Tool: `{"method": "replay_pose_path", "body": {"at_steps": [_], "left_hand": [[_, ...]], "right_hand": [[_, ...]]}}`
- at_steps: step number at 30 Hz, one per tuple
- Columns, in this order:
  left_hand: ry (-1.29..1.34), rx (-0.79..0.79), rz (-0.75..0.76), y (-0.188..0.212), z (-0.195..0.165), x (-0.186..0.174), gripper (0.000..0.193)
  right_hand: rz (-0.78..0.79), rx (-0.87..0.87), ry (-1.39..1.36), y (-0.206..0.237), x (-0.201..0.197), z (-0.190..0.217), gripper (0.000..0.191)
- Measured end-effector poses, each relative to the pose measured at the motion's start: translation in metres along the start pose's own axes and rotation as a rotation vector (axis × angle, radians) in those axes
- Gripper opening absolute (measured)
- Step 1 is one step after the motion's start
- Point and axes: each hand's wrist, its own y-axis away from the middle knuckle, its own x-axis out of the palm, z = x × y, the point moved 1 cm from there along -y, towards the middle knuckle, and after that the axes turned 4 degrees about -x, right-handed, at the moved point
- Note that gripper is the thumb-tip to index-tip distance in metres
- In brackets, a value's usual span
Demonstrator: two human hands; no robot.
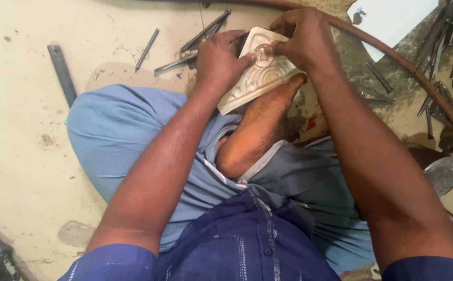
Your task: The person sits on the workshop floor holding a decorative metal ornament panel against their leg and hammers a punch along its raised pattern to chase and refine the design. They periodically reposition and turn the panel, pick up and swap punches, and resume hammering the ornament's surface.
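- I am sitting cross-legged in blue trousers, my foot [268, 117] propping an embossed metal sheet [260, 73].
- My left hand [217, 62] is gripping its left edge, fingers curled.
- My right hand [302, 39] is pinching its top.
- Metal rods [198, 41] are lying beyond, a white rectangular sheet [393, 18] farther right.

On my left I see open floor [18, 135], with only a flat metal bar [62, 73] and one thin rod [147, 49] lying there. On my right the way is blocked by a curved hose [403, 62] and a pile of metal tools [450, 57]. Just beyond the embossed metal sheet [257, 75], more rods [198, 41] lie crossed.
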Motion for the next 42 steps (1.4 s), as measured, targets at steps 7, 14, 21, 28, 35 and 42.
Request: {"method": "replay_pose_path", "body": {"at_steps": [7,14,21,28,35,42], "left_hand": [[-0.016,-0.045,-0.048,-0.004,0.006,0.012,0.052],[-0.001,0.006,-0.064,-0.005,0.002,0.006,0.052],[0.079,0.360,-0.220,-0.017,-0.028,-0.013,0.058],[0.069,0.258,-0.401,-0.031,-0.027,-0.062,0.045],[0.008,0.255,-0.029,-0.028,-0.009,-0.035,0.060],[-0.072,0.248,0.028,-0.021,0.005,0.004,0.051]], "right_hand": [[0.198,0.025,0.093,-0.016,-0.006,0.007,0.052],[0.210,-0.067,-0.053,-0.016,-0.009,0.020,0.054],[0.091,-0.079,-0.009,-0.008,-0.057,0.051,0.055],[-0.497,0.361,-0.756,0.007,-0.060,0.055,0.040],[-0.147,0.336,-0.713,0.041,0.011,0.033,0.046],[0.190,0.283,0.213,0.034,-0.013,-0.007,0.055]]}}
